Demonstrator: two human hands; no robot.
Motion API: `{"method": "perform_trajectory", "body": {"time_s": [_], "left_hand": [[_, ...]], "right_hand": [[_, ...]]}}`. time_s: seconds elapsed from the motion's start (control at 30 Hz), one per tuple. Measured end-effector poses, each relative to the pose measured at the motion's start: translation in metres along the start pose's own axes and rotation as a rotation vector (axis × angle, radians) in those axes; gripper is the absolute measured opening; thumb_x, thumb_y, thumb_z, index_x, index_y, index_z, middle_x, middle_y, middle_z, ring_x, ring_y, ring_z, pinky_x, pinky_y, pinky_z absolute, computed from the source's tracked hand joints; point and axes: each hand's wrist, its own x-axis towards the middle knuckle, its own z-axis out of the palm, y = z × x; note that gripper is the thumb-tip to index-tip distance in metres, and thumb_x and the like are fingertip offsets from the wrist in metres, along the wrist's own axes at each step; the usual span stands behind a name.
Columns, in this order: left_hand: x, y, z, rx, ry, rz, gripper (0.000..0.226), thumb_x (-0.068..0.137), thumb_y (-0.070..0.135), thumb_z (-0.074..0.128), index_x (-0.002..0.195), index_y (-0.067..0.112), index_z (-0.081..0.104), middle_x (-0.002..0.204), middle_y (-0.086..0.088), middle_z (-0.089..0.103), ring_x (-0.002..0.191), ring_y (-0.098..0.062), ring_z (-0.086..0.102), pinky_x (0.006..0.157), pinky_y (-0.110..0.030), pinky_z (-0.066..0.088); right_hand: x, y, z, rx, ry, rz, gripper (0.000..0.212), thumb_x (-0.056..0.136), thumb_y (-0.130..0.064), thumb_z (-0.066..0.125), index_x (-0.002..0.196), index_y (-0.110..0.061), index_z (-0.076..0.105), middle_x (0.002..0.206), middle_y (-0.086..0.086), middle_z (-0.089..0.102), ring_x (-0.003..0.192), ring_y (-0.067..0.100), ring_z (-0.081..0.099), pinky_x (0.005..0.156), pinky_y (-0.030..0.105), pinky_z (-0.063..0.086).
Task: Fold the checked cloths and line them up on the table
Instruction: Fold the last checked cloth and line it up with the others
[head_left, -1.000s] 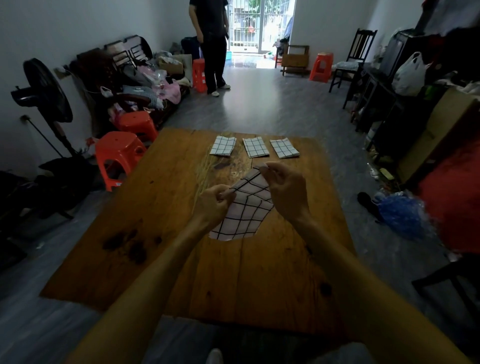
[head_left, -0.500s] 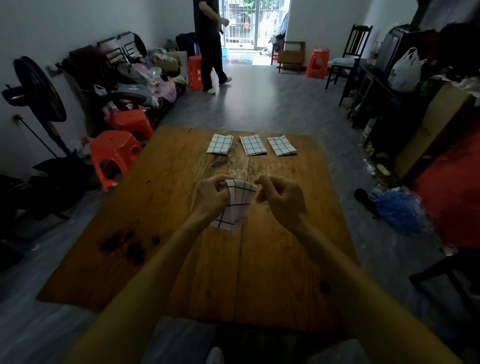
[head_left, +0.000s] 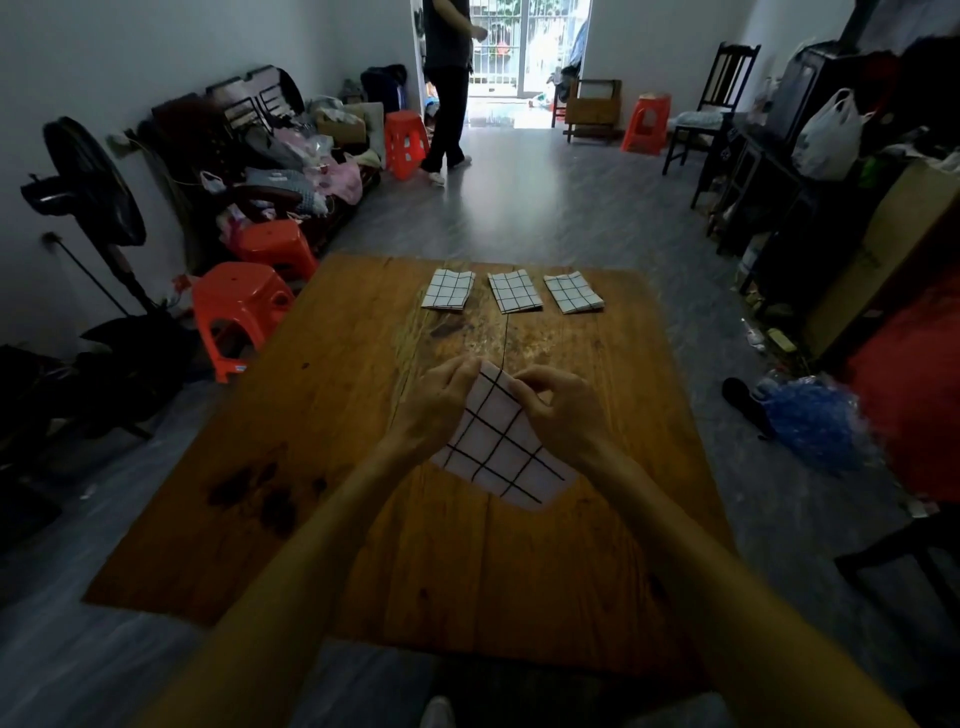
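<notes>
A white cloth with a black check hangs over the middle of the wooden table. My left hand pinches its upper left edge and my right hand pinches its upper right edge, close together. The cloth's lower end spreads toward me, just above or on the wood. Three folded checked cloths lie in a row near the far edge: one on the left, one in the middle and one on the right.
Orange stools stand left of the table, with a floor fan and a cluttered bench behind. A person stands near the far doorway. Dark furniture, a cardboard box and a blue bag crowd the right side.
My hands came together, then drew slightly apart, and the cloth now hangs longer and wider toward me. The person at the back stepped toward the doorway.
</notes>
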Motion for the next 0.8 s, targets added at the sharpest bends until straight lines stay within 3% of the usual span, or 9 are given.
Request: {"method": "perform_trajectory", "body": {"time_s": [0.07, 0.17, 0.33, 0.43, 0.53, 0.67, 0.73, 0.8], "left_hand": [[0.0, 0.0, 0.003, 0.007, 0.028, 0.011, 0.043, 0.096, 0.05, 0.033, 0.094, 0.018, 0.061, 0.088, -0.004, 0.062, 0.077, -0.019, 0.06, 0.061, -0.038, 0.048], [0.002, 0.001, 0.007, 0.119, 0.067, 0.092, 0.018, 0.098, 0.033, 0.048, 0.089, 0.023, 0.06, 0.079, 0.003, 0.06, 0.068, -0.008, 0.057, 0.056, -0.022, 0.043], [0.006, 0.004, 0.011, 0.127, 0.1, 0.157, 0.015, 0.096, 0.024, 0.051, 0.085, 0.019, 0.06, 0.072, 0.0, 0.059, 0.063, -0.012, 0.055, 0.053, -0.024, 0.043], [0.008, 0.008, 0.008, 0.146, 0.21, 0.151, 0.015, 0.096, 0.02, 0.051, 0.084, 0.021, 0.06, 0.07, 0.01, 0.056, 0.062, -0.002, 0.052, 0.051, -0.015, 0.037], [0.011, 0.011, 0.002, 0.15, 0.294, 0.138, 0.015, 0.096, 0.026, 0.047, 0.086, 0.025, 0.058, 0.071, 0.008, 0.055, 0.062, -0.01, 0.052, 0.051, -0.025, 0.039], [0.014, 0.015, -0.002, 0.178, 0.37, 0.145, 0.014, 0.098, 0.018, 0.049, 0.089, 0.02, 0.061, 0.07, -0.005, 0.06, 0.06, -0.026, 0.054, 0.048, -0.035, 0.042], [0.014, 0.014, 0.003, 0.205, 0.356, 0.16, 0.014, 0.097, 0.017, 0.05, 0.091, 0.016, 0.063, 0.07, -0.002, 0.059, 0.058, -0.019, 0.054, 0.047, -0.031, 0.041], [0.014, 0.01, 0.006, 0.246, 0.346, 0.179, 0.014, 0.097, 0.019, 0.05, 0.093, 0.014, 0.063, 0.072, 0.003, 0.057, 0.056, -0.004, 0.049, 0.047, -0.016, 0.034]], "right_hand": [[0.0, 0.001, 0.0, 0.01, 0.009, 0.016, 0.016, 0.093, -0.03, 0.058, 0.096, -0.02, 0.07, 0.083, -0.013, 0.065, 0.077, -0.002, 0.06, 0.068, 0.015, 0.047], [-0.001, 0.0, 0.0, 0.019, 0.032, -0.009, 0.019, 0.091, -0.036, 0.06, 0.091, -0.02, 0.07, 0.077, -0.015, 0.064, 0.072, -0.001, 0.062, 0.063, 0.013, 0.047], [-0.004, -0.001, 0.0, 0.017, 0.077, -0.099, 0.016, 0.092, -0.029, 0.061, 0.097, -0.018, 0.071, 0.081, -0.014, 0.066, 0.072, 0.002, 0.063, 0.063, 0.014, 0.049], [-0.007, 0.006, -0.001, 0.016, 0.108, -0.073, 0.014, 0.092, -0.025, 0.063, 0.094, -0.015, 0.072, 0.08, -0.006, 0.069, 0.071, 0.005, 0.063, 0.061, 0.02, 0.052], [-0.017, 0.016, -0.004, -0.002, 0.093, -0.085, 0.013, 0.092, -0.022, 0.061, 0.095, -0.012, 0.07, 0.082, -0.002, 0.069, 0.074, 0.009, 0.063, 0.064, 0.024, 0.054], [-0.029, 0.031, -0.003, -0.033, 0.088, -0.076, 0.01, 0.092, -0.017, 0.061, 0.096, -0.012, 0.069, 0.084, -0.005, 0.065, 0.075, 0.008, 0.06, 0.065, 0.024, 0.053], [-0.032, 0.038, -0.004, -0.056, 0.058, -0.041, 0.011, 0.093, -0.018, 0.06, 0.098, -0.012, 0.068, 0.085, -0.002, 0.066, 0.075, 0.011, 0.06, 0.065, 0.027, 0.053], [-0.032, 0.042, -0.008, -0.069, -0.002, 0.017, 0.013, 0.093, -0.022, 0.06, 0.099, -0.013, 0.068, 0.088, -0.001, 0.067, 0.079, 0.012, 0.061, 0.067, 0.028, 0.053]]}}
